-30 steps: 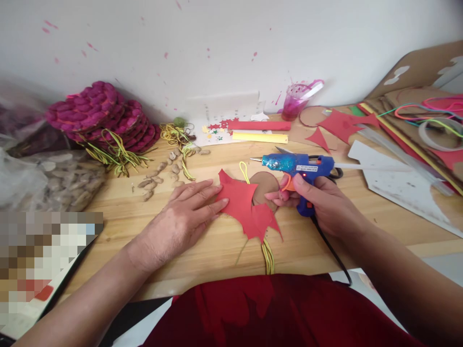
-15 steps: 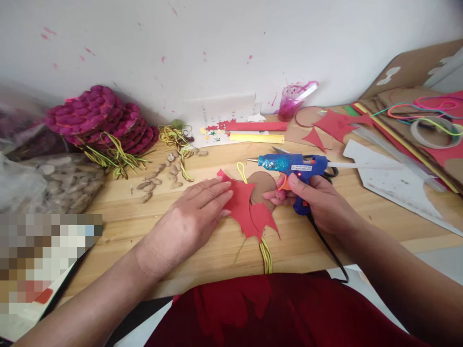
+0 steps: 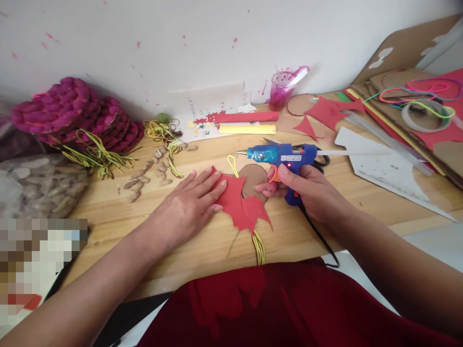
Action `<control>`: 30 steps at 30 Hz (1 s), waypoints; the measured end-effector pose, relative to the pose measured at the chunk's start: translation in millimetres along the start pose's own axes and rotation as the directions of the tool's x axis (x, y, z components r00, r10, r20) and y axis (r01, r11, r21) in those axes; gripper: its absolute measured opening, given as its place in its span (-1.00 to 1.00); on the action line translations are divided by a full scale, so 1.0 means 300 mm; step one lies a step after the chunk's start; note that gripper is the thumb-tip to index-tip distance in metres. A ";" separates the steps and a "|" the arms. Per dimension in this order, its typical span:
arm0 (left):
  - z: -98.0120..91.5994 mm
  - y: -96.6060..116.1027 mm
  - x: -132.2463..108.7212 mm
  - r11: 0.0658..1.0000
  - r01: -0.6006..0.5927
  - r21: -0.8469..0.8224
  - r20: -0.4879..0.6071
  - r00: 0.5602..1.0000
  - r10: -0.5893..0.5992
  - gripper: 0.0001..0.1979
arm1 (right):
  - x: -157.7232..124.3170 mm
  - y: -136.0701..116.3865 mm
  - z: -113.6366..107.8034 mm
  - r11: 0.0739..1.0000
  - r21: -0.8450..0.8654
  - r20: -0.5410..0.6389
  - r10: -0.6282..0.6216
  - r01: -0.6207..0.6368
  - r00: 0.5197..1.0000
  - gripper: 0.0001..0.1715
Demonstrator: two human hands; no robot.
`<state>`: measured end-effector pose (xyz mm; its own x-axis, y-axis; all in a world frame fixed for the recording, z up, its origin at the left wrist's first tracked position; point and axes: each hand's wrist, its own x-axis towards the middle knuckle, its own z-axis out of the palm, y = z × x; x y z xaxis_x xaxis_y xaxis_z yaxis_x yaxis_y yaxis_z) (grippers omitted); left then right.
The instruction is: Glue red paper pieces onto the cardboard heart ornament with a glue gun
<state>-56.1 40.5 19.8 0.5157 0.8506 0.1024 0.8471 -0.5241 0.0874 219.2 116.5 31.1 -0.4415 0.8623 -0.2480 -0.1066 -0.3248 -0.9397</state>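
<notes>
My left hand (image 3: 191, 202) lies flat with its fingers stretched out, the tips resting on the left edge of a red paper cutout (image 3: 233, 200). The cutout has curved, pointed edges and covers part of a round cardboard disc (image 3: 255, 180). A yellow cord loop (image 3: 232, 165) sticks out at the top, and a tassel of yellow-green cords (image 3: 259, 248) hangs out below. My right hand (image 3: 307, 188) is wrapped round the handle of a blue hot glue gun (image 3: 282, 154). Its nozzle points left above the table, apart from the paper, and a small red light shows on its side.
Pink peanut-shell coasters (image 3: 68, 113) are stacked at the left, by a bag of peanuts (image 3: 43, 183). Loose peanuts (image 3: 139, 180) lie nearby. Red (image 3: 249, 117) and yellow paper strips (image 3: 248, 129), a pink-stained cup (image 3: 280, 89), red scraps (image 3: 333, 111) and white board (image 3: 383, 168) lie behind.
The whole view has shifted, so things sit slightly further left and higher. My left hand's fingers have spread a little on the red paper. The glue gun stays in my right hand.
</notes>
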 end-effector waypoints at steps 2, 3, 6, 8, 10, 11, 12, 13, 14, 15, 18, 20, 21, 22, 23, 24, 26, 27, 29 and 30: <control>-0.006 -0.015 -0.007 1.000 -0.009 -0.008 0.038 0.999 0.010 -0.48 | -0.001 -0.002 0.004 1.000 0.001 -0.006 -0.004 0.004 1.000 -0.58; -0.006 -0.024 -0.011 1.000 -0.016 -0.016 0.054 0.998 0.016 -0.48 | -0.001 -0.003 0.005 1.000 -0.001 -0.012 -0.004 0.004 1.000 -0.57; -0.002 -0.048 -0.024 0.998 -0.043 -0.053 0.085 0.995 0.047 -0.49 | 0.001 -0.004 0.007 1.000 -0.005 -0.018 -0.013 0.013 1.000 -0.57; 0.001 -0.056 -0.029 0.996 -0.060 -0.069 0.104 0.992 0.067 -0.50 | 0.003 -0.001 0.004 1.000 -0.003 -0.009 -0.020 0.020 1.000 -0.57; -0.001 -0.058 -0.031 0.995 -0.072 -0.069 0.125 0.989 0.081 -0.50 | 0.006 0.003 0.001 1.000 0.000 0.002 -0.031 0.031 1.000 -0.56; -0.005 -0.058 -0.030 0.995 -0.079 -0.067 0.135 0.987 0.088 -0.49 | 0.007 0.006 -0.001 0.999 0.001 0.006 -0.036 0.036 0.999 -0.57; -0.010 -0.058 -0.029 0.994 -0.088 -0.065 0.147 0.984 0.097 -0.48 | 0.008 0.007 -0.003 0.999 0.002 0.006 -0.039 0.039 0.999 -0.57; -0.017 -0.058 -0.026 0.993 -0.097 -0.065 0.159 0.982 0.106 -0.47 | 0.008 0.008 -0.003 0.999 0.003 0.005 -0.038 0.038 0.999 -0.57; -0.025 -0.057 -0.024 0.992 -0.104 -0.065 0.173 0.978 0.114 -0.45 | 0.008 0.009 -0.003 0.999 0.003 0.002 -0.036 0.036 0.999 -0.57; -0.033 -0.055 -0.021 0.992 -0.111 -0.067 0.184 0.975 0.122 -0.42 | 0.008 0.008 -0.002 1.000 0.004 0.000 -0.030 0.030 1.000 -0.57; -0.053 -0.040 -0.019 0.992 -0.113 -0.063 0.201 0.972 0.123 -0.35 | 0.009 0.005 0.005 1.000 0.021 -0.011 -0.021 0.021 1.000 -0.53; -0.057 -0.016 -0.025 0.994 -0.104 -0.044 0.183 0.977 0.111 -0.28 | 0.010 0.004 0.010 0.999 0.033 -0.021 -0.022 0.022 1.000 -0.50; -0.055 -0.002 -0.030 0.994 -0.105 -0.032 0.174 0.979 0.108 -0.24 | 0.011 0.003 0.012 0.999 0.033 -0.027 -0.022 0.023 0.999 -0.49; -0.051 0.014 -0.036 0.994 -0.107 -0.018 0.167 0.980 0.109 -0.21 | 0.012 0.003 0.013 0.999 0.033 -0.032 -0.023 0.024 0.999 -0.47; -0.047 0.028 -0.043 0.993 -0.116 -0.007 0.163 0.980 0.116 -0.19 | 0.013 0.003 0.014 0.999 0.032 -0.037 -0.023 0.024 0.999 -0.46; -0.043 0.041 -0.049 0.992 -0.125 0.003 0.163 0.979 0.122 -0.19 | 0.014 0.004 0.014 0.999 0.033 -0.042 -0.022 0.023 0.999 -0.44; -0.038 0.057 -0.057 0.991 -0.133 0.018 0.175 0.976 0.128 -0.21 | 0.015 0.004 0.013 0.999 0.039 -0.052 -0.022 0.025 0.998 -0.42; -0.039 0.061 -0.058 0.991 -0.133 0.021 0.184 0.975 0.127 -0.23 | 0.015 0.004 0.012 0.999 0.040 -0.052 -0.022 0.024 0.998 -0.42; -0.044 0.062 -0.055 0.991 -0.134 0.014 0.206 0.970 0.129 -0.25 | 0.015 0.005 0.012 0.999 0.032 -0.046 -0.023 0.024 0.999 -0.42; -0.048 0.061 -0.054 0.991 -0.135 0.006 0.213 0.968 0.130 -0.26 | 0.015 0.005 0.012 0.999 0.028 -0.041 -0.023 0.025 0.999 -0.42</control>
<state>-50.7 16.5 34.0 0.6370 0.7643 -0.1004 0.7707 -0.6336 0.0669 214.0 118.5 29.5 -0.4023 0.8848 -0.2353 -0.1425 -0.3144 -0.9385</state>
